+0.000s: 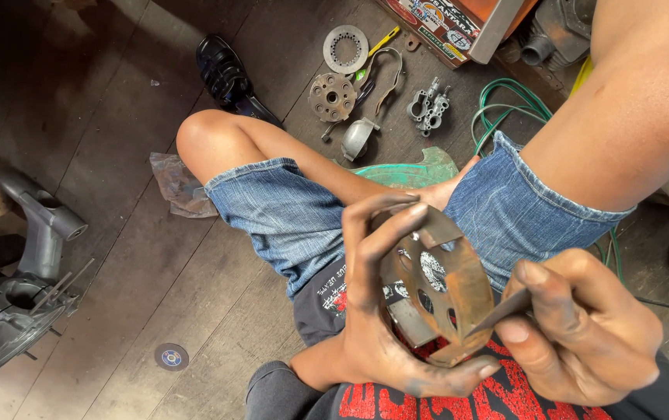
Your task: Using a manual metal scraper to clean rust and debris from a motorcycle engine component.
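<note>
- An aluminium engine casing (15, 303) lies at the far left on the dark wooden floor (124, 117), with a small round cutting disc (171, 357) on the boards near it.
- A black sandal (225, 74) sits beyond the bent knee.
- Farther back lie a drilled clutch hub (332, 96), a toothed clutch plate (345, 48) and a grey carburettor body (428, 106).
- The left hand (385, 327) is curled around a rusty clutch drum (435, 284), fingers over its rim and thumb under its lower edge, holding it above the lap.
- The right hand (583, 334) pinches a thin flat metal blade (501, 313) between thumb and forefinger, its tip touching the drum's outer edge.
</note>
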